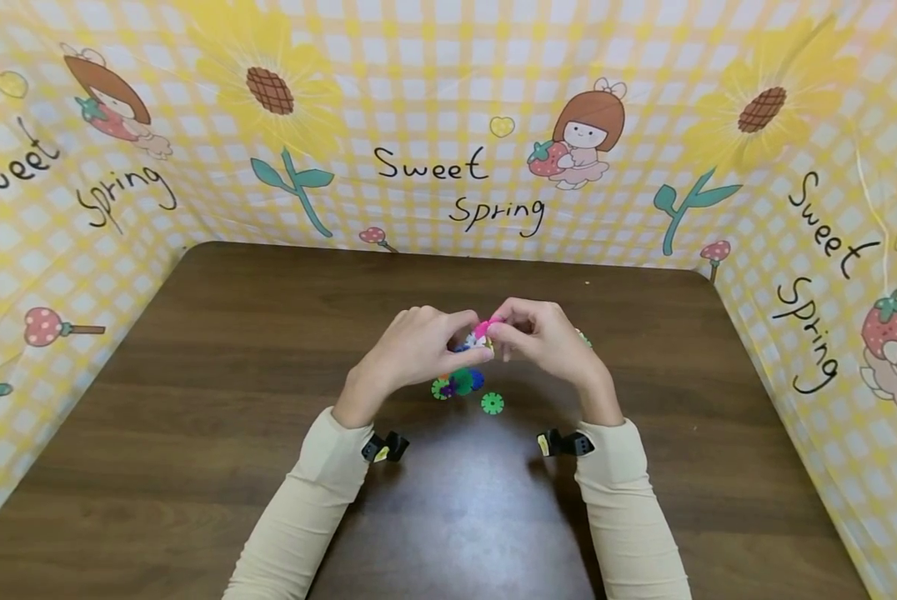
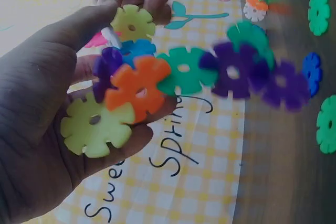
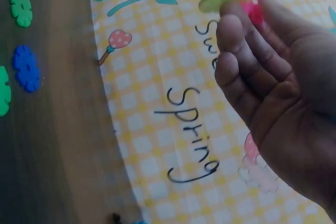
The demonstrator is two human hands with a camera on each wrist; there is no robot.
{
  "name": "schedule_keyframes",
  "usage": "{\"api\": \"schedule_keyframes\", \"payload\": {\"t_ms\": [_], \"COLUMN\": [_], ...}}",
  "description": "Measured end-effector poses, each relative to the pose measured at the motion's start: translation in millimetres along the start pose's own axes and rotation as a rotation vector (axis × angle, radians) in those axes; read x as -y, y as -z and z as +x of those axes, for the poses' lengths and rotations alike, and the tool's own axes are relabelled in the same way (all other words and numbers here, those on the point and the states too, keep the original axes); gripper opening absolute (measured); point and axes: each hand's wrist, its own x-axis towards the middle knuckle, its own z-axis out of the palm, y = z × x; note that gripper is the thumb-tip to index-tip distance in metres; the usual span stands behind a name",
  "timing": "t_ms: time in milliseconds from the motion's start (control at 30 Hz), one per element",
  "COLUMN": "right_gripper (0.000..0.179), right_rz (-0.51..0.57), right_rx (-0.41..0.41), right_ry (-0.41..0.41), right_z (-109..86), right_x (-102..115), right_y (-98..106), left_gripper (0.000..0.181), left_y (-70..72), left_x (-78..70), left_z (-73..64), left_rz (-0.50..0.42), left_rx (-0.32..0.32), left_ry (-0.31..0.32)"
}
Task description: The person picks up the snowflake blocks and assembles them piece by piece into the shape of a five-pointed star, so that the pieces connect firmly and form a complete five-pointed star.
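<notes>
My left hand (image 1: 418, 346) holds a joined cluster of notched plastic snowflake discs. In the left wrist view, a yellow disc (image 2: 79, 127) lies along its fingers beside an orange disc (image 2: 123, 87). From there a chain with a green disc (image 2: 173, 80) and a purple disc (image 2: 223, 59) sticks out past the fingertips. Between both hands is a pink snowflake disc (image 1: 483, 328), pinched by thumb and fingers of my right hand (image 1: 549, 337). Another yellow disc (image 2: 142, 19) and a white piece sit right by the pink one, which is mostly hidden in the wrist views.
On the brown table (image 1: 193, 433), a loose green disc (image 1: 485, 399) lies below the hands, and a blue disc (image 3: 26, 69) lies near it. An orange and white disc pair (image 2: 256, 8) is farther off. Yellow checked cloth (image 1: 418, 100) walls the table's back and sides.
</notes>
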Motion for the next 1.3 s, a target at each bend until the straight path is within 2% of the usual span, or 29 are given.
{"api": "schedule_keyframes", "payload": {"t_ms": [67, 167, 233, 300, 400, 500, 600, 767, 933, 1033, 1200, 1300], "right_gripper": [0.014, 0.016, 0.012, 0.010, 0.021, 0.029, 0.028, 0.021, 0.034, 0.032, 0.026, 0.025], "right_rz": [-0.019, -0.133, -0.235, -0.313, -0.382, -0.434, -0.477, -0.515, -0.633, -0.672, -0.674, -0.643], "right_rx": [0.009, 0.058, 0.144, 0.267, 0.430, 0.507, 0.518, 0.480, 0.468, 0.478, 0.464, 0.452], "right_ry": [-0.034, -0.104, -0.143, -0.189, -0.274, -0.346, -0.367, -0.400, -0.504, -0.545, -0.534, -0.482], "right_z": [-1.6, -4.5, -5.5, -5.8, -3.3, -1.0, -0.1, 1.3, 1.3, 0.8, 0.9, 1.1], "right_x": [-5, -16, -22, -27, -30, -32, -35, -36, -33, -33, -33, -34], "right_y": [2, 3, 2, -2, -12, -23, -31, -34, -33, -33, -33, -32], "left_gripper": [0.034, 0.032, 0.030, 0.030, 0.032, 0.031, 0.032, 0.032, 0.028, 0.025, 0.024, 0.023], "left_y": [1.5, 3.6, 4.4, 5.1, 5.8, 6.4, 6.6, 7.9, 8.9, 9.1, 9.3, 9.4], "left_x": [1.1, 3.9, 5.8, 7.1, 8.1, 8.7, 9.7, 10.2, 10.8, 11.9, 13.5, 13.9], "left_z": [-0.9, -2.9, -4.2, -5.2, -6.0, -6.0, -5.8, -5.4, -5.7, -5.5, -4.2, -3.7], "left_rz": [0.027, 0.038, 0.023, 0.011, 0.001, -0.003, -0.002, 0.008, -0.019, -0.049, -0.108, -0.143], "left_rx": [-0.005, -0.009, -0.016, -0.029, -0.055, -0.085, -0.111, -0.138, -0.160, -0.159, -0.151, -0.148], "left_ry": [0.012, 0.050, 0.072, 0.086, 0.085, 0.071, 0.053, 0.021, 0.019, 0.027, 0.028, 0.031]}}
